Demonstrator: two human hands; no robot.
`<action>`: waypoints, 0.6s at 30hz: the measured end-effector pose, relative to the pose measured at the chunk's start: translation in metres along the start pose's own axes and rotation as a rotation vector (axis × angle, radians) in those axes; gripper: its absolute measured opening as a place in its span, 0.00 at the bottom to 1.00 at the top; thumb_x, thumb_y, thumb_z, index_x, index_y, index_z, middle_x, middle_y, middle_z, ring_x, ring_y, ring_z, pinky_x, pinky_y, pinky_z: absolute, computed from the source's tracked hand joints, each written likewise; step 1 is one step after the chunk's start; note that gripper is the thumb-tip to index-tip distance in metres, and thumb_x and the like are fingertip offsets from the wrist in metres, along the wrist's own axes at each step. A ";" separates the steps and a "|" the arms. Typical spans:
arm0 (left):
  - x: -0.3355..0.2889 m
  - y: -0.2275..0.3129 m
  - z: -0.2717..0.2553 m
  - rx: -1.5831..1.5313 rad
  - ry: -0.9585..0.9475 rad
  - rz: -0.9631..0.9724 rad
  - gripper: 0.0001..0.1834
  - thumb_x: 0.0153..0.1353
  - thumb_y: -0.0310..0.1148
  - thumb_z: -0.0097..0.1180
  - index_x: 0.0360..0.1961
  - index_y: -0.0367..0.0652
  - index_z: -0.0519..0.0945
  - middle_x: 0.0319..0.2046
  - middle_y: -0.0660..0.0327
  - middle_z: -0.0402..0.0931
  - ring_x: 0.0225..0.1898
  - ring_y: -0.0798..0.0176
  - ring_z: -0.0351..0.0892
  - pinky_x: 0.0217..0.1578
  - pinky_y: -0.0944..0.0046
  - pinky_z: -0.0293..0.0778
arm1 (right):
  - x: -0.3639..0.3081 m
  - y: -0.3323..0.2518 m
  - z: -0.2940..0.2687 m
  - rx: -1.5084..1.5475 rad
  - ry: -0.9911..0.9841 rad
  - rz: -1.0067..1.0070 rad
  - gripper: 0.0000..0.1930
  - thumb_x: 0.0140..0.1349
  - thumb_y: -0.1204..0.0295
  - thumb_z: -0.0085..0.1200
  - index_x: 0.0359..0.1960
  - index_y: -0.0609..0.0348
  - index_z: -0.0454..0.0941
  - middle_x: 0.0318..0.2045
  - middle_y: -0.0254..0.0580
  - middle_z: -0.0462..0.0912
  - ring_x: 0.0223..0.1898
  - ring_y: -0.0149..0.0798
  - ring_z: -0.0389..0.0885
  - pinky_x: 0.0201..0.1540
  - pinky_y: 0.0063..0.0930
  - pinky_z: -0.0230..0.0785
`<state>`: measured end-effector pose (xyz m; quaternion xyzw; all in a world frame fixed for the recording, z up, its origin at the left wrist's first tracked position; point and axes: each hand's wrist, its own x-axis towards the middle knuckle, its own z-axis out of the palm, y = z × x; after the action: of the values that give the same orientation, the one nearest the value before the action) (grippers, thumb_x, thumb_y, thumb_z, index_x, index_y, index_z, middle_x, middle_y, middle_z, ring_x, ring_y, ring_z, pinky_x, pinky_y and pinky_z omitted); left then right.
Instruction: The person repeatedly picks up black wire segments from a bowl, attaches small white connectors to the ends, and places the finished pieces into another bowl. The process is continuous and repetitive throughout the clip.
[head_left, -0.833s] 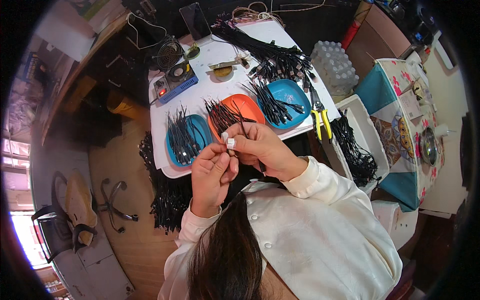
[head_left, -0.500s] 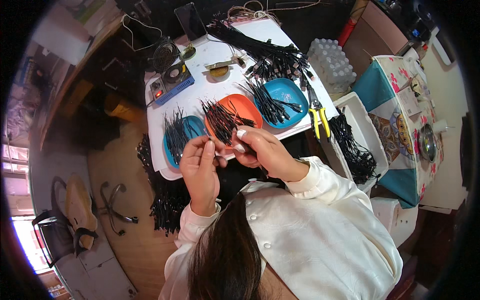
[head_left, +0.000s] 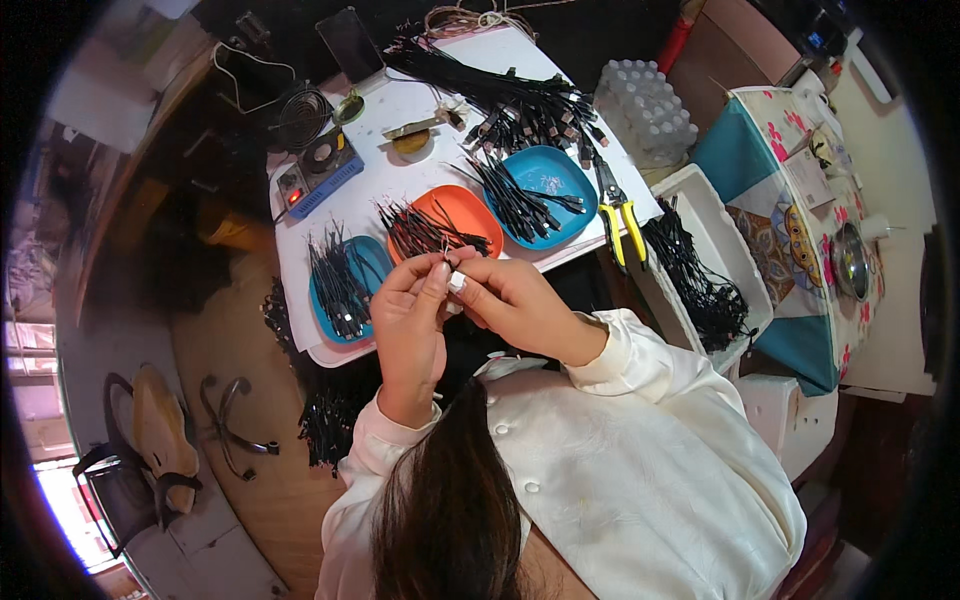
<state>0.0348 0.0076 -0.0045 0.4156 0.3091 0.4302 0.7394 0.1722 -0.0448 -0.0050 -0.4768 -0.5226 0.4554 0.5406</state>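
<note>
My left hand (head_left: 412,315) and my right hand (head_left: 525,305) meet just in front of the orange tray (head_left: 468,205), fingertips pinched together around a thin black cable (head_left: 447,256). Its fine bare wire ends stick up between the fingers; the rest of it is hidden. Cut black cables (head_left: 415,228) with frayed ends lie in the orange tray. On its left, a blue tray (head_left: 374,252) holds a similar bunch. A second blue tray (head_left: 570,180), to the right, has more cables and small pale scraps.
Yellow-handled wire cutters (head_left: 622,230) lie at the table's right edge. A heap of cables with metal plugs (head_left: 530,110) covers the back. At the back left stands a blue box with a red light (head_left: 325,175). A white foam box (head_left: 735,240) with cables stands at right.
My hands have come together, fingertips now touching, and the wire ends now point up between them. The view has shifted slightly, so the table appears further left.
</note>
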 end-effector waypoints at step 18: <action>-0.002 -0.002 0.012 0.047 -0.031 0.008 0.06 0.68 0.29 0.53 0.40 0.35 0.75 0.26 0.62 0.77 0.20 0.78 0.64 0.20 0.79 0.55 | 0.002 -0.026 -0.037 -0.217 0.137 -0.218 0.07 0.57 0.79 0.61 0.37 0.63 0.80 0.31 0.39 0.81 0.28 0.30 0.82 0.27 0.21 0.72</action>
<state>0.0438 0.0011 -0.0003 0.4408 0.3058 0.4194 0.7323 0.2088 -0.0472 0.0210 -0.5028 -0.5792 0.3015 0.5664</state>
